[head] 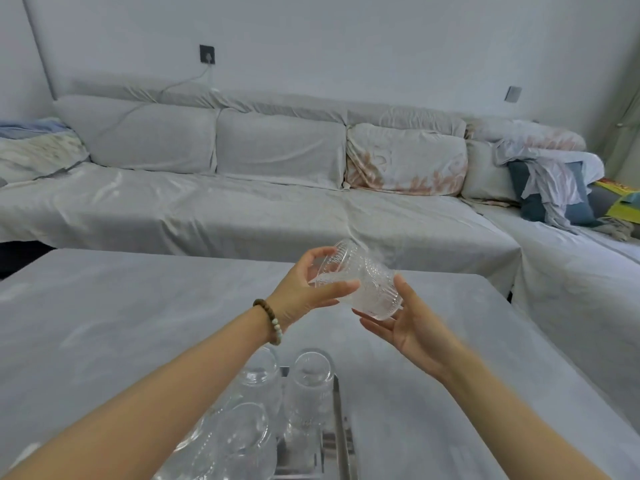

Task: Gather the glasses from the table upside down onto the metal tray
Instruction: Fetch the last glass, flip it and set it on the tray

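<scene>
We count four glasses in view. One ribbed glass point(363, 278) is held in the air above the table point(104, 306), tilted on its side with its mouth toward the upper left, beyond the far edge of the metal tray point(341, 420). Our left hand point(304, 289) wraps its rim end, thumb lying along the lower wall and fingers curled over the top. Our right hand point(405, 323) is spread, palm up, thumb against the glass base and fingers just below it. A bead bracelet point(272, 320) circles the left wrist. Three glasses point(311, 382) stand upside down on the tray, near the bottom of the view, partly hidden by the left forearm. The table is covered in a pale grey cloth. Behind the table runs one long covered sofa point(242, 188) against a white wall.
</scene>
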The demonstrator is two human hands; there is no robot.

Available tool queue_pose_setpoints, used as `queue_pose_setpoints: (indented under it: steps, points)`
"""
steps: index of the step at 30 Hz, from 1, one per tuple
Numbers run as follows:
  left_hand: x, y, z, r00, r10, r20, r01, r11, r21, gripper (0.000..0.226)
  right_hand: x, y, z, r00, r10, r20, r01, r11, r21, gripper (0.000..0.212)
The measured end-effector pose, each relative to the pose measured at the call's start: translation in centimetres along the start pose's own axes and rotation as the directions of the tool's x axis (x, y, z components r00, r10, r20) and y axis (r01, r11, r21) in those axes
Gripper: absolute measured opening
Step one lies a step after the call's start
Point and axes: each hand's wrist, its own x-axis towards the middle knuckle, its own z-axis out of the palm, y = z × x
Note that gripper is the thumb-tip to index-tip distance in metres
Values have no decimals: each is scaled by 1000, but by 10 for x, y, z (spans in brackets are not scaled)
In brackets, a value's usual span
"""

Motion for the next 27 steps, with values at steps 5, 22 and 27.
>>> queue_pose_setpoints:
  steps: [5,22,27]
  points:
    - [-61,-2,-17,997,72,10,-73,965,250,71,-48,4,29,994,-107,21,109,966,-235,50]
    - [-160,-76,-73,990,-143,5,31,252,967,67,-107,60,50,981,-193,36,113,409,-906,71]
    - [-161,-82,-73,994,-107,15,7,206,979,68,-100,86,51,983,-180,34,94,334,-938,74]
